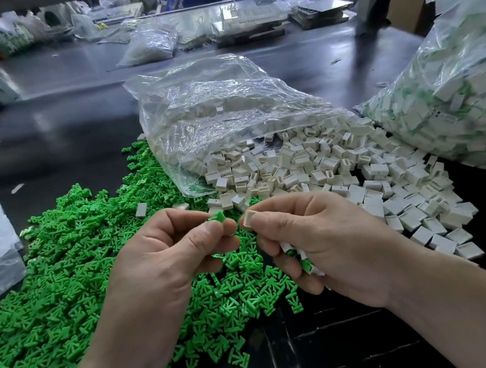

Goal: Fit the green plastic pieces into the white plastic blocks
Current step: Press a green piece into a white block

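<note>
The left hand pinches one green piece between thumb and forefinger; the right hand pinches a white block, the two held close and nearly touching, seemingly to line them up for pressing. The right hand's lower fingers also cradle spare pieces. On the desk beneath, the green pile lies left and white blocks spill from a clear bag right, each within easy reach
</note>
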Demonstrator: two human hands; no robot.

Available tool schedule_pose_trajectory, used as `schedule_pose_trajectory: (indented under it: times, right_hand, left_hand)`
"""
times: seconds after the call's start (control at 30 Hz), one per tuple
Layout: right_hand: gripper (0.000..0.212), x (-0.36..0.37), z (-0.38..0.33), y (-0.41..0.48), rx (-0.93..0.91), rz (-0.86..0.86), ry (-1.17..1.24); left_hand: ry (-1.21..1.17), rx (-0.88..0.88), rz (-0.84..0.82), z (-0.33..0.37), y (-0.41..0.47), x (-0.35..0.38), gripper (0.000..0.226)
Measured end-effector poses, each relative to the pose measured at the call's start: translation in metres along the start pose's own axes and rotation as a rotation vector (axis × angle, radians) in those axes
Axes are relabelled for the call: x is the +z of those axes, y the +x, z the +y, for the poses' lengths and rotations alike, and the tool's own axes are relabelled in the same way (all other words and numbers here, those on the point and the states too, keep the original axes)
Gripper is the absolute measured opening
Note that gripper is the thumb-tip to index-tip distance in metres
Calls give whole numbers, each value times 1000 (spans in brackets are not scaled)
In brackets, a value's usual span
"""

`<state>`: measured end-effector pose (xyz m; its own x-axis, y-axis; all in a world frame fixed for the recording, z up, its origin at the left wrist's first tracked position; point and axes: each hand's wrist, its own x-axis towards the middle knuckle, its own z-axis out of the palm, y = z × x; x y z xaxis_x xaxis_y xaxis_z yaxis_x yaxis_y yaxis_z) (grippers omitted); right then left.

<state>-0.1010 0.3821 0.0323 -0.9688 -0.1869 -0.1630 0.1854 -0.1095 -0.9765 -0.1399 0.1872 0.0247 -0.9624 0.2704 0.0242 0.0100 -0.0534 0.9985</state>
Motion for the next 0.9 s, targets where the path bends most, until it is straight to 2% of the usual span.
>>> schedule_pose_trajectory:
  times: [0.17,0.3,0.53,0.73,0.9]
  right_hand:
    - [13,-3,1,1,-2,-15,52]
    - [11,-2,2,1,-29,9,10]
    - [13,2,8,0,-156,15,-230]
    - [13,1,8,0,-171,32,-260]
    - [14,3,5,-2,-167,15,-247]
  left_hand:
    - [-119,-15,-13,-1,0,3,8]
    - [-95,2,-35,0,-2,4,14]
    - [-66,15,-19,-6,-4,5,26]
    - [-45,39,-28,-9,-5,5,33]
    - [-112,24,-85,-7,-6,6,28]
